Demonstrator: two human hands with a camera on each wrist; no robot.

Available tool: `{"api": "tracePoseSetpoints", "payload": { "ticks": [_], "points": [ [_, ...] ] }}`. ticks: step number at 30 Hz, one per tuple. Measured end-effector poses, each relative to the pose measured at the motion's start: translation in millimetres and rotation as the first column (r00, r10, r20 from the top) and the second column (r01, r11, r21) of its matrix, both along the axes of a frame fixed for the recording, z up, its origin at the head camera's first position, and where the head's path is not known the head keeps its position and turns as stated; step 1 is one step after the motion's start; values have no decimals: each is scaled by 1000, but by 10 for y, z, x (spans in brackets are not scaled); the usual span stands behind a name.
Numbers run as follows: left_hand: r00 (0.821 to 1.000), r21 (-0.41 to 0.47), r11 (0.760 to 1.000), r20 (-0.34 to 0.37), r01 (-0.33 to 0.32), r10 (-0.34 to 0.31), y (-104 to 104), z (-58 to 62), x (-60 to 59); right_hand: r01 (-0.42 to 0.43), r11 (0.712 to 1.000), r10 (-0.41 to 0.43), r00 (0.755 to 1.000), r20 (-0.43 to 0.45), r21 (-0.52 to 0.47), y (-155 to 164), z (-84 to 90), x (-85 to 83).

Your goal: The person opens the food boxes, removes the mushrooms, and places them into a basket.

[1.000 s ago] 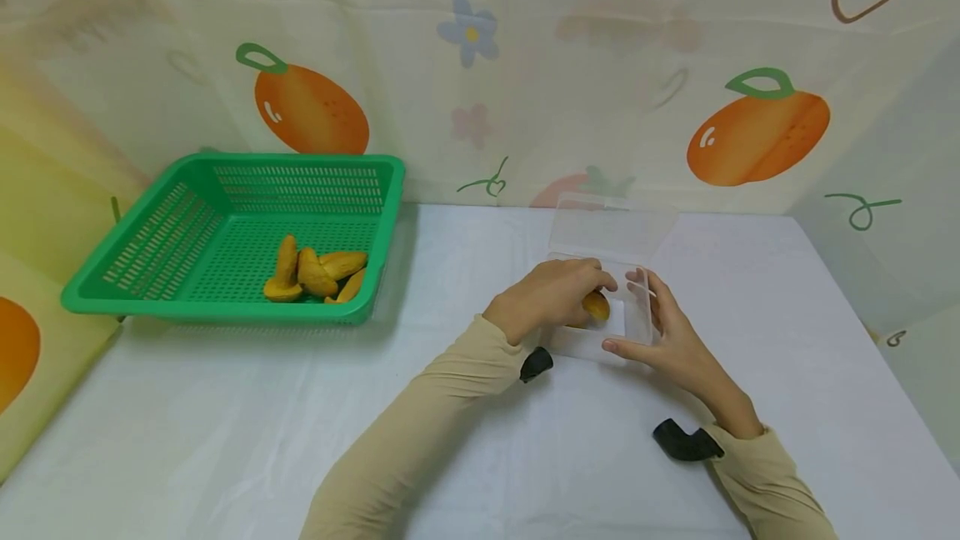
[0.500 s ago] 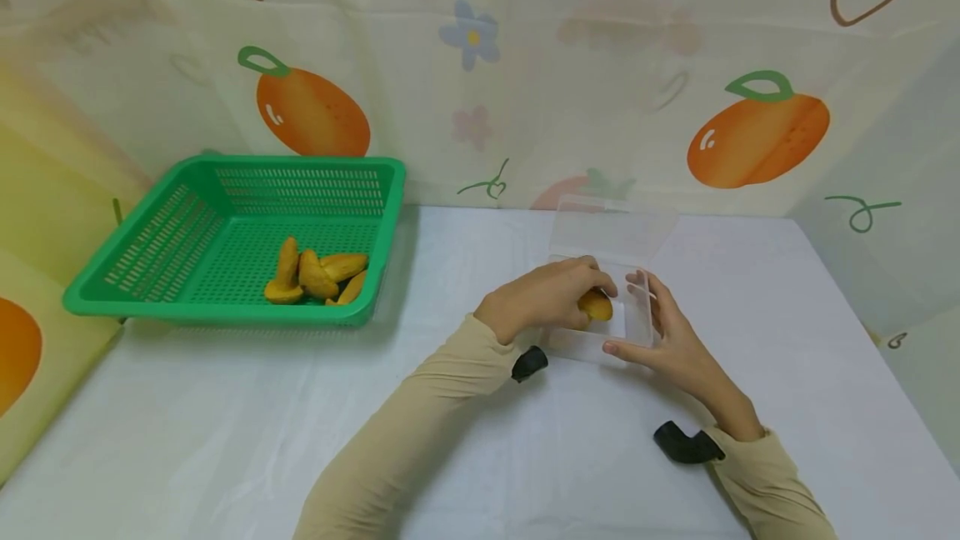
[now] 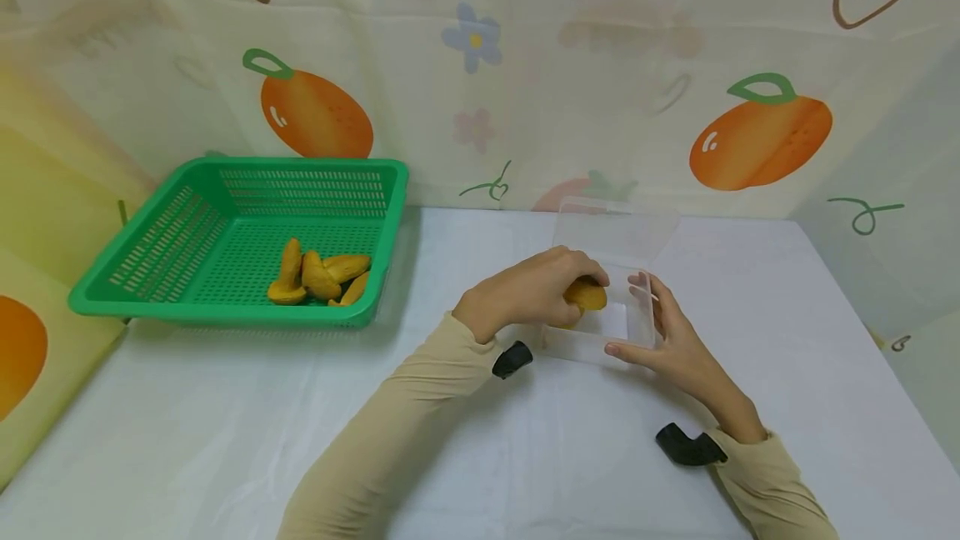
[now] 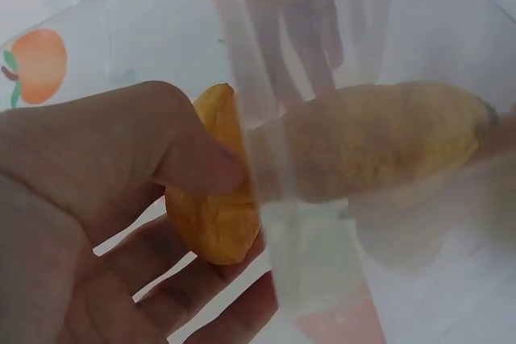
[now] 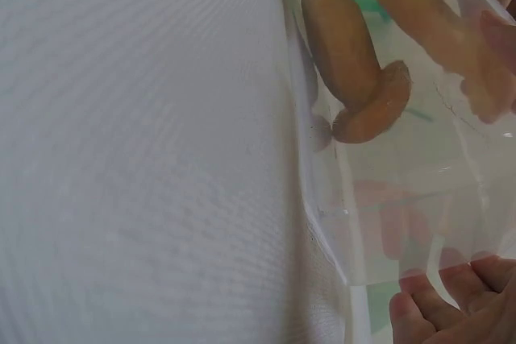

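My left hand (image 3: 534, 288) pinches a yellow-brown mushroom (image 3: 588, 294) over the clear plastic box (image 3: 570, 343). In the left wrist view, thumb and fingers grip the cap of this mushroom (image 4: 216, 227), and its thick stem shows hazily through the clear plastic. My right hand (image 3: 678, 348) grips the box's right side, thumb at the front and fingers toward the back. Through the box wall in the right wrist view, another mushroom (image 5: 343, 46) lies inside, beside the held mushroom (image 5: 431, 26). In the head view my left hand mostly hides it.
A green plastic basket (image 3: 238, 307) stands at the left with several mushrooms (image 3: 318, 275) in its front right corner. The box's clear lid (image 3: 611, 232) is raised at the back. A white cloth covers the table (image 3: 225, 423), with a printed curtain (image 3: 540, 107) behind.
My left hand has shifted a little to the left within the box, taking the mushroom along. My right hand and the box have stayed put.
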State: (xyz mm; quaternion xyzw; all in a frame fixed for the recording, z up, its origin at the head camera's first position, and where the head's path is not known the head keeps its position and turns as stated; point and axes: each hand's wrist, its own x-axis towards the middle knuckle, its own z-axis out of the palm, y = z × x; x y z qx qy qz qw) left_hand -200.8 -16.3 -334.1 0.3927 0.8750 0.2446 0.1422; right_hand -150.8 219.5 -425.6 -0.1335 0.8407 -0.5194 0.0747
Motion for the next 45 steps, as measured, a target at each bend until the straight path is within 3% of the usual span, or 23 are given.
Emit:
{"api": "tracePoseSetpoints", "payload": {
  "ticks": [20, 27, 31, 37, 45],
  "points": [
    [999, 38, 998, 12, -49, 49, -245, 109, 85, 3, 1000, -3, 1000, -14, 11, -5, -6, -8],
    [998, -2, 998, 13, -63, 63, -333, 123, 110, 5, 1000, -4, 1000, -18, 17, -3, -6, -13],
    [999, 20, 999, 19, -49, 48, -370, 127, 109, 6, 1000, -6, 1000, -22, 18, -4, -7, -17],
    [996, 81, 996, 85, -47, 40, -434, 136, 120, 6, 1000, -6, 1000, -23, 9, -2, -7, -18],
    [995, 45, 998, 101, -32, 27, -496, 125, 151, 8, 1000, -7, 1000, -24, 22, 1, -18, -18]
  ]
}}
